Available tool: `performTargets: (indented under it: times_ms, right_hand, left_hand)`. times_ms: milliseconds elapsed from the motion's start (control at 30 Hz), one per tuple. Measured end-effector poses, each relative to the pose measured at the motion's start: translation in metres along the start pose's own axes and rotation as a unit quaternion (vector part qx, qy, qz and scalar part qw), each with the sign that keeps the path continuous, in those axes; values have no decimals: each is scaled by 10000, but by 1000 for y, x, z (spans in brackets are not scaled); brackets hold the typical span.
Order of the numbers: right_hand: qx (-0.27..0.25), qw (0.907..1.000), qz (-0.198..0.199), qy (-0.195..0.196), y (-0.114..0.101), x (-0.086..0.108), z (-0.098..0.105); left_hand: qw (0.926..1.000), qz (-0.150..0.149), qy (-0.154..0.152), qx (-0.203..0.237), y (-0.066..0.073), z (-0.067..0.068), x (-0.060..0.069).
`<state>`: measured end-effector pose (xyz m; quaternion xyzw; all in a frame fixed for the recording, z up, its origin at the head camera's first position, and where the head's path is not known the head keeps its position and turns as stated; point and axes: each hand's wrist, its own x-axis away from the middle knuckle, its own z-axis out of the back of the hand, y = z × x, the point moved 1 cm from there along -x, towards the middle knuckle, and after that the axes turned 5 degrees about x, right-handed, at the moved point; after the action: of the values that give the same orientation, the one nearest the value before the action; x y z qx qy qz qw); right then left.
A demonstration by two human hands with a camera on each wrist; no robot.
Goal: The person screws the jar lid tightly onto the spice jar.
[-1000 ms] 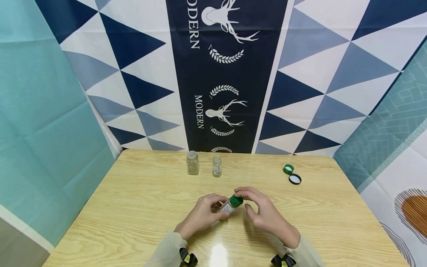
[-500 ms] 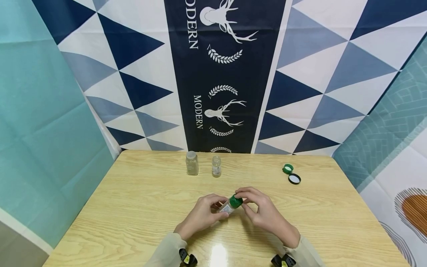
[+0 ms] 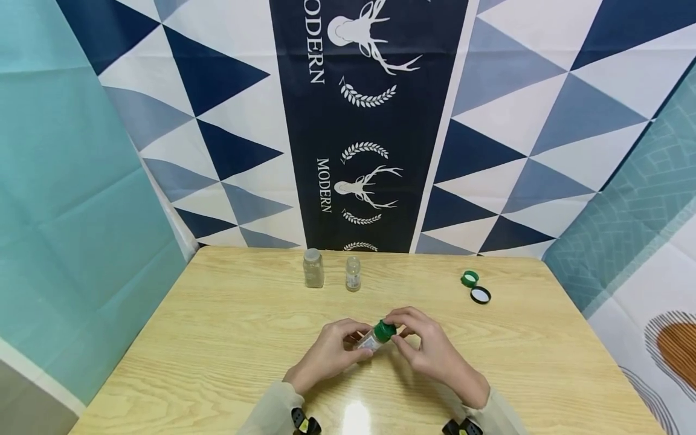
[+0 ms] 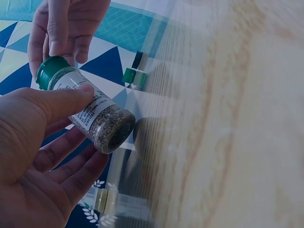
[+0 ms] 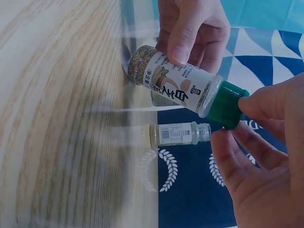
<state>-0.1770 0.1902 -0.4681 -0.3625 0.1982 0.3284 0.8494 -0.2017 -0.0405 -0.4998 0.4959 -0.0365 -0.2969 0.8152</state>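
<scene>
A clear spice jar (image 5: pixel 175 80) with a white printed label holds small pale-brown grains and has a green cap (image 5: pixel 227 105). My left hand (image 3: pixel 333 350) grips the jar's body, thumb across the label and fingers beneath, as the left wrist view shows. The jar is tilted, its cap toward my right hand (image 3: pixel 429 347). The thumb and fingertips of that hand pinch the cap in the right wrist view. In the head view both hands are above the front middle of the wooden table (image 3: pixel 217 338).
Toward the table's back edge stand a taller jar (image 3: pixel 313 269) with greyish contents and a smaller uncapped glass jar (image 3: pixel 353 275). A green cap (image 3: pixel 470 278) and a black ring-like lid (image 3: pixel 481 295) lie at the back right. Patterned cloth (image 3: pixel 359 121) hangs behind.
My right thumb has come in from beside the cap to its edge, and the fingers now pinch it. The left hand keeps its grip on the jar, nearly unmoved.
</scene>
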Motion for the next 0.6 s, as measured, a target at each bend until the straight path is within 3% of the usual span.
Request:
performTargets:
  times_ms: [600]
  right_hand:
    - [175,9993,-320,15,-1,0,1]
  left_hand:
    - [10000,75,-48,34,1,1,0]
